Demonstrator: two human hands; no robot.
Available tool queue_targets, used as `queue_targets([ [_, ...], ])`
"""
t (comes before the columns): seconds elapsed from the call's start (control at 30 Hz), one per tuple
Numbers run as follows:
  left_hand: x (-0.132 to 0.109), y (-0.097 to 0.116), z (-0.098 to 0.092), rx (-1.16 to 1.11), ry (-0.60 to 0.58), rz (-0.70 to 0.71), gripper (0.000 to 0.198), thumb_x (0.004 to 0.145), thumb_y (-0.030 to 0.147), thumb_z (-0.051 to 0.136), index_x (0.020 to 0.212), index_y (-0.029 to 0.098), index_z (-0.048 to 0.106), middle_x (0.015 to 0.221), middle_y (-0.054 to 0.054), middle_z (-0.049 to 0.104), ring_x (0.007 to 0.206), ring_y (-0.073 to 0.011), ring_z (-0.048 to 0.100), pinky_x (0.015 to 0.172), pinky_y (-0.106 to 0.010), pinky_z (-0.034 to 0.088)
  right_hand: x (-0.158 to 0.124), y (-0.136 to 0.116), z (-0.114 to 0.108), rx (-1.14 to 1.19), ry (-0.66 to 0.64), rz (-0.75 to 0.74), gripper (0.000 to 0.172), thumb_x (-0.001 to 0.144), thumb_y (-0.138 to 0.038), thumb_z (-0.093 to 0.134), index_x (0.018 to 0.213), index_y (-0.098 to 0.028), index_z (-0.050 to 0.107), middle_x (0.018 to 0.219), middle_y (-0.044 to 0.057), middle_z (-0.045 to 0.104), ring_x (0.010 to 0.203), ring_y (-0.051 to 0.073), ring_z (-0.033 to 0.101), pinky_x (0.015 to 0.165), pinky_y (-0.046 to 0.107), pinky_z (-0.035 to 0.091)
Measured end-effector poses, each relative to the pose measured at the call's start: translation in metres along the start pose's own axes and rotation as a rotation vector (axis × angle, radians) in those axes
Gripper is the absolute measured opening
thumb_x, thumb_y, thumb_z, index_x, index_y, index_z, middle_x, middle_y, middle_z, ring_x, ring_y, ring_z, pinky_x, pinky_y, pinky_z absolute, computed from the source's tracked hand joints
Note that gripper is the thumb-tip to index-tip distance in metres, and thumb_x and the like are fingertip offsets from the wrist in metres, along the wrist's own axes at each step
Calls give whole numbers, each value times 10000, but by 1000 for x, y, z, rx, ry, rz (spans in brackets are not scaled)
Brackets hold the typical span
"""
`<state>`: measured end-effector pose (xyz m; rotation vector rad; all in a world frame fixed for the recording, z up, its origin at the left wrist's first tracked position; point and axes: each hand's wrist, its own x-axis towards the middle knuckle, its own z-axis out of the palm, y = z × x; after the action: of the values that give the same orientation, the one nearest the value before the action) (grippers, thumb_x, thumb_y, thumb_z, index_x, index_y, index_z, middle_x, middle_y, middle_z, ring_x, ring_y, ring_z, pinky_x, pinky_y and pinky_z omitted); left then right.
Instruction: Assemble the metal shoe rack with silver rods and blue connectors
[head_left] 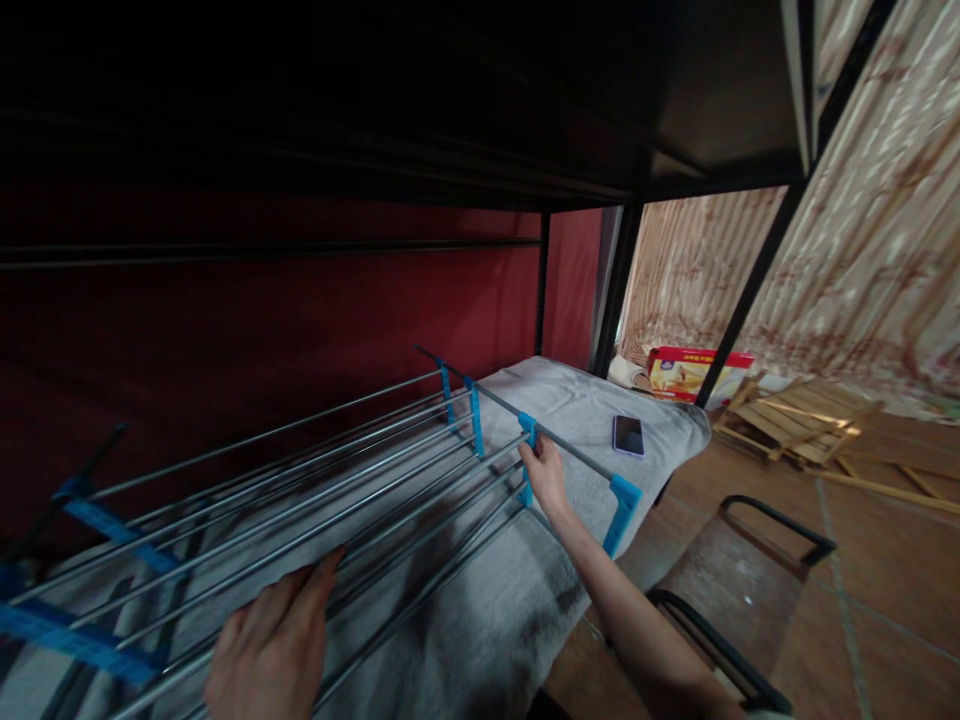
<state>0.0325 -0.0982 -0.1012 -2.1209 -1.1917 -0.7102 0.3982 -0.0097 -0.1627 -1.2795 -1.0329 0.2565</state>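
Note:
A metal rack (322,480) of long grey rods with blue plastic connectors lies across a grey blanket (495,610) on a lower bunk. My left hand (274,650) rests on the near rods at lower left, fingers curled over them. My right hand (544,475) reaches to the far end and grips a rod beside a blue connector (528,430). Another blue connector (622,510) caps the rack's corner near the bed edge.
A phone (628,435) lies on the blanket by the bed's end. The black bunk frame and upper bunk hang low overhead. A red box (694,372) and wooden slats (802,415) sit on the tiled floor. A black metal frame (780,530) stands beside the bed.

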Motion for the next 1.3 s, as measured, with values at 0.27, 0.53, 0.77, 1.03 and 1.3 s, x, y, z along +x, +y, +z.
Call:
queue_targets([
  [0.27,2,0,-3,10,14,25,398,956,89,382,1217,135,680,934,-90,730,789,-245,633,730,-388,415,-2,-6,-2,-99,31,47,275,895,-443,521,980,-214,648,952,56,704,861,243,631,893,408,505],
  [0.53,-5,-5,3,-10,-5,-6,405,953,100,403,1233,156,690,996,-90,745,803,-243,648,751,-391,427,-5,-12,0,-159,39,48,254,896,-444,506,934,-220,621,838,38,658,784,243,604,812,392,502],
  [0.77,-9,-7,8,-26,-57,-58,435,959,110,364,1203,180,717,1003,-97,748,815,-246,647,772,-400,428,-8,-14,2,-163,54,21,247,896,-444,514,929,-225,624,856,48,664,791,248,609,811,394,502],
  [1.03,-7,-8,7,-24,-15,-29,419,960,111,378,1197,170,718,979,-96,742,800,-238,638,752,-389,426,-14,-21,3,-174,49,23,262,895,-421,476,919,-219,641,840,58,669,799,257,617,817,403,505],
  [1.3,-13,0,5,-45,-77,-116,391,957,102,446,1266,198,665,1061,-80,722,941,-233,638,841,-386,440,-20,-11,0,-174,0,63,401,834,-436,487,1069,-161,661,956,121,708,841,284,643,853,455,514],
])
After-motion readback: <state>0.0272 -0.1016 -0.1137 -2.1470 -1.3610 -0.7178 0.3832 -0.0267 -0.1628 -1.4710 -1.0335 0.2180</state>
